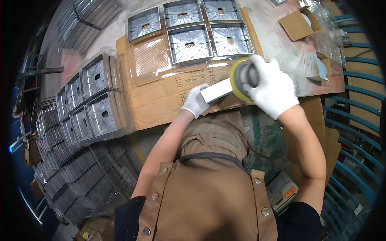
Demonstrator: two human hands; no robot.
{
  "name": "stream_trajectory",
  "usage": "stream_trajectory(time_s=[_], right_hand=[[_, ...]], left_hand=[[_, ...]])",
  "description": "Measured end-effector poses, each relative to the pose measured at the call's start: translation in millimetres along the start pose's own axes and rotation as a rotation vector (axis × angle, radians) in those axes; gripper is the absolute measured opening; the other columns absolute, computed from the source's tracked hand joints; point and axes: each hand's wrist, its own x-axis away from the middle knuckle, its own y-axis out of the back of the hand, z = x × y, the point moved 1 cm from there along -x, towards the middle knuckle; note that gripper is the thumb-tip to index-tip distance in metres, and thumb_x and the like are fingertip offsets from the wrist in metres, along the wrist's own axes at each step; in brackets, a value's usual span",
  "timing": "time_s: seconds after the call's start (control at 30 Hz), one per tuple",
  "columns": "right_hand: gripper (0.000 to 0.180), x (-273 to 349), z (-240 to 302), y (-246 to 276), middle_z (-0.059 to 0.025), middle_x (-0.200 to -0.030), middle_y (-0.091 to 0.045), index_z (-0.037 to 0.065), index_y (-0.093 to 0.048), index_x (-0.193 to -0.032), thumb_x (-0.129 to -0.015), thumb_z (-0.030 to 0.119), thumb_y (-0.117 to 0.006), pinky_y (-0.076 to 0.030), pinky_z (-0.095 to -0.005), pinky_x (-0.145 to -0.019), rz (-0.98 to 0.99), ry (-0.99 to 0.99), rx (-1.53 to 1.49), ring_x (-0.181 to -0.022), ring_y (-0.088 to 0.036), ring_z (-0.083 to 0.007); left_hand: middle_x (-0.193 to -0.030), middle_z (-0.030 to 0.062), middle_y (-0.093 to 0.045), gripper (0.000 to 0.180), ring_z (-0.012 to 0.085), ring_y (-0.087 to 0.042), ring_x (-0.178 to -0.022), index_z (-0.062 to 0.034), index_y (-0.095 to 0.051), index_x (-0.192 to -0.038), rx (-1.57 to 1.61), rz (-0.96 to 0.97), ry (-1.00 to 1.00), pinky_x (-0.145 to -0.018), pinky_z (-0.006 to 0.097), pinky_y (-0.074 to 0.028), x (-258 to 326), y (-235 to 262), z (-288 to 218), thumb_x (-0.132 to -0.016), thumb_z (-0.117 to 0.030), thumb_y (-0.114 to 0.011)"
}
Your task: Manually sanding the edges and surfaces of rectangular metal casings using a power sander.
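Note:
My left hand (196, 101), in a white glove, grips one end of a pale flat metal piece (216, 91) and holds it over a sheet of brown cardboard (161, 100) on the workbench. My right hand (270, 86), also gloved, is wrapped around a round sander (242, 76) with a yellow pad rim. The sander's pad presses against the far end of the metal piece.
Several square ribbed metal trays (189, 42) lie at the back of the bench, more are stacked at the left (94, 100). Open cardboard boxes (299, 24) sit at the right. A blue metal rack (358, 120) curves along the right side. A black cable runs across my brown apron (209, 197).

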Motion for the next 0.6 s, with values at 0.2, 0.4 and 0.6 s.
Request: stream_trajectory(time_s=[0.2, 0.4, 0.6], right_hand=[[0.068, 19.8, -41.7, 2.3, -0.0253, -0.115, -0.057, 0.018, -0.049, -0.141, -0.081, 0.030, -0.078, -0.055, -0.0501, -0.087, -0.131, -0.097, 0.088, -0.096, -0.066, -0.0463], [0.063, 37.9, 4.9, -4.1, -0.0248, -0.113, -0.054, 0.018, -0.048, -0.139, -0.083, 0.028, -0.076, -0.056, -0.0502, -0.080, 0.053, -0.046, 0.074, -0.089, -0.067, -0.0465], [0.063, 47.3, 1.6, -9.2, -0.0258, -0.110, -0.054, 0.017, -0.049, -0.138, -0.081, 0.022, -0.077, -0.057, -0.0486, -0.076, 0.094, 0.012, 0.052, -0.084, -0.067, -0.0459]], left_hand=[[-0.110, 0.0104, -0.069, 0.021, 0.0291, -0.065, -0.106, -0.0097, -0.067, -0.108, 1.174, 0.051, 0.262, -0.096, 0.049, -0.054, -8.7, -20.4, 53.8, -0.101, -0.020, -0.050], [-0.109, 0.0133, -0.069, 0.023, 0.0283, -0.067, -0.100, -0.0066, -0.065, -0.103, 0.413, -0.003, 0.090, -0.093, 0.046, -0.056, -4.9, -18.4, 47.9, -0.102, -0.019, -0.046], [-0.099, 0.0118, -0.067, 0.014, 0.0214, -0.067, -0.093, -0.0041, -0.064, -0.098, 0.808, 0.010, 0.178, -0.085, 0.038, -0.057, -1.2, -12.4, 33.9, -0.099, -0.010, -0.052]])
